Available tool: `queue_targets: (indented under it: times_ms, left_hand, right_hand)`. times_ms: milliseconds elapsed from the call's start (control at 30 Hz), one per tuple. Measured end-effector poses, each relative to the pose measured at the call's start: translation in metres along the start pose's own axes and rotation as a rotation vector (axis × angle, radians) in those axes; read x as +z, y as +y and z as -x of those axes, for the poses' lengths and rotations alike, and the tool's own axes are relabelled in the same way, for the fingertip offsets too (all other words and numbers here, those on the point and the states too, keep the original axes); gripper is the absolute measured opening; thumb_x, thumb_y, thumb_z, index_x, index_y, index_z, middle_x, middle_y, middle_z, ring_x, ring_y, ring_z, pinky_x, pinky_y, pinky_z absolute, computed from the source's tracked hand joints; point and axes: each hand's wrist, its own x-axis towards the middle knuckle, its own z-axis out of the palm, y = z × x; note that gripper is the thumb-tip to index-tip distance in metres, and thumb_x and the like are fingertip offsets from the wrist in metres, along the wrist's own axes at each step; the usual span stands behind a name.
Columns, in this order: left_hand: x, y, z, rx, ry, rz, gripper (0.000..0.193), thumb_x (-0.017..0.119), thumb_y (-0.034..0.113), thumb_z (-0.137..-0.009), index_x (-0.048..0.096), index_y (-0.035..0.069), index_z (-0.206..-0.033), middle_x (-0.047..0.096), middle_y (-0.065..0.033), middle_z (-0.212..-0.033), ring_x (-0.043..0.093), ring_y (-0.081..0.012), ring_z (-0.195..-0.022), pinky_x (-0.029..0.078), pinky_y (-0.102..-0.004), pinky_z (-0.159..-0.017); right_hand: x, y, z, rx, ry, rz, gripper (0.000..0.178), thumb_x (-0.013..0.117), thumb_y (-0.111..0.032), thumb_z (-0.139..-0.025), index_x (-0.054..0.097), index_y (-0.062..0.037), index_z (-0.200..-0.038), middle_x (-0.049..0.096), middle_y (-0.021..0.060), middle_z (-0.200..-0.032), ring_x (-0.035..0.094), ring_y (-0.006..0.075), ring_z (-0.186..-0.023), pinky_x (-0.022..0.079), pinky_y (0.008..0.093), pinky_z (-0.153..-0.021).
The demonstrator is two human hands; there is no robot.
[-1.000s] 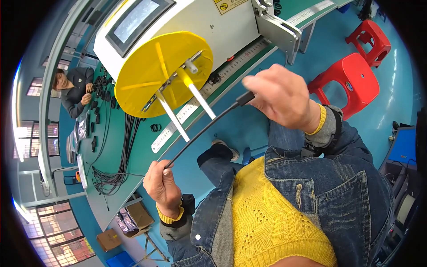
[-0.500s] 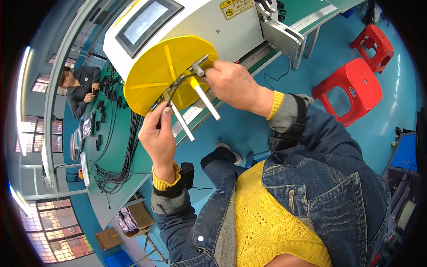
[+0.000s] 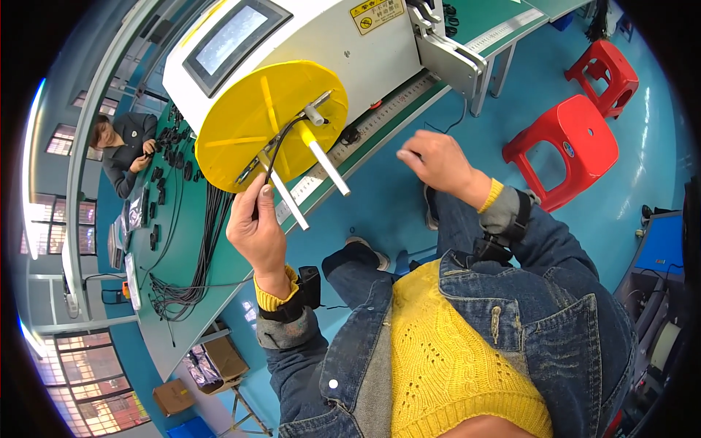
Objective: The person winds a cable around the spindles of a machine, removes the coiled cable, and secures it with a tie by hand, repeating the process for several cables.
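Note:
A yellow disc [image 3: 226, 157] is mounted on the front of a white machine [image 3: 321, 51]. Two pale rods stick out of it toward me: one rod [image 3: 328, 169] with a yellow base and another rod [image 3: 293, 204] nearer my left hand. A thin black cable [image 3: 276, 152] runs along the metal bar across the disc. My left hand [image 3: 257, 230] pinches the cable's lower end between thumb and forefinger at the disc's lower edge. Off to the right, clear of the disc, my right hand [image 3: 445, 166] hangs in the air, its fingers curled, with nothing visible in them.
On the green table [image 3: 171, 241] lie a bundle of black cables [image 3: 208, 248] and several small dark parts. A person [image 3: 128, 150] works at its far left. Red stools [image 3: 573, 146] stand on the blue floor at right. A ruler strip [image 3: 409, 93] runs along the table edge below the machine.
My right hand has let go at the disc's upper right and moved right and down, away from it. My left hand keeps its pinch on the cable. The view has shifted slightly.

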Motion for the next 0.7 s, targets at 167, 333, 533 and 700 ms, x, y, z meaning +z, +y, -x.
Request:
queue_targets:
  times_ms: [167,333,533,700]
  left_hand:
    - [-0.011,-0.005,0.008,0.025,0.029,-0.126,0.017,0.059,0.003,-0.082,0.063,-0.002,-0.098,0.052,-0.0028,-0.067,0.044,-0.0072,-0.056,0.036,-0.0200,-0.049]
    - [-0.016,0.003,0.012,0.139,0.068,-0.309,0.017,0.059,0.004,-0.082,0.063,-0.003,-0.097,0.051,-0.0049,-0.065,0.044,-0.0092,-0.054,0.036,-0.0218,-0.048]
    - [-0.015,0.022,0.020,0.144,0.029,-0.350,0.017,0.058,0.004,-0.083,0.063,-0.002,-0.098,0.050,-0.0070,-0.064,0.045,-0.0122,-0.053,0.037,-0.0234,-0.047]
    - [-0.007,0.023,0.024,0.198,0.010,-0.307,0.022,0.056,0.004,-0.084,0.060,-0.002,-0.105,0.052,-0.0074,-0.065,0.046,-0.0128,-0.053,0.039,-0.0242,-0.048]
  right_hand:
    - [0.004,0.007,0.031,0.098,-0.162,-0.044,0.019,0.057,-0.019,-0.078,0.060,-0.0023,-0.069,0.057,0.0137,-0.069,0.056,0.0322,-0.067,0.045,0.0413,-0.060]
    - [0.010,0.006,0.037,0.108,-0.258,-0.109,0.019,0.056,-0.019,-0.078,0.062,-0.0012,-0.073,0.059,0.0147,-0.071,0.057,0.0328,-0.068,0.045,0.0421,-0.063]
    - [0.018,0.003,0.040,0.084,-0.335,-0.141,0.015,0.057,-0.015,-0.077,0.062,-0.0015,-0.074,0.059,0.0129,-0.072,0.057,0.0313,-0.070,0.046,0.0394,-0.062]
    - [0.019,0.000,0.039,0.089,-0.387,-0.149,0.014,0.057,-0.015,-0.077,0.061,-0.0014,-0.075,0.059,0.0133,-0.072,0.057,0.0315,-0.070,0.046,0.0396,-0.063]
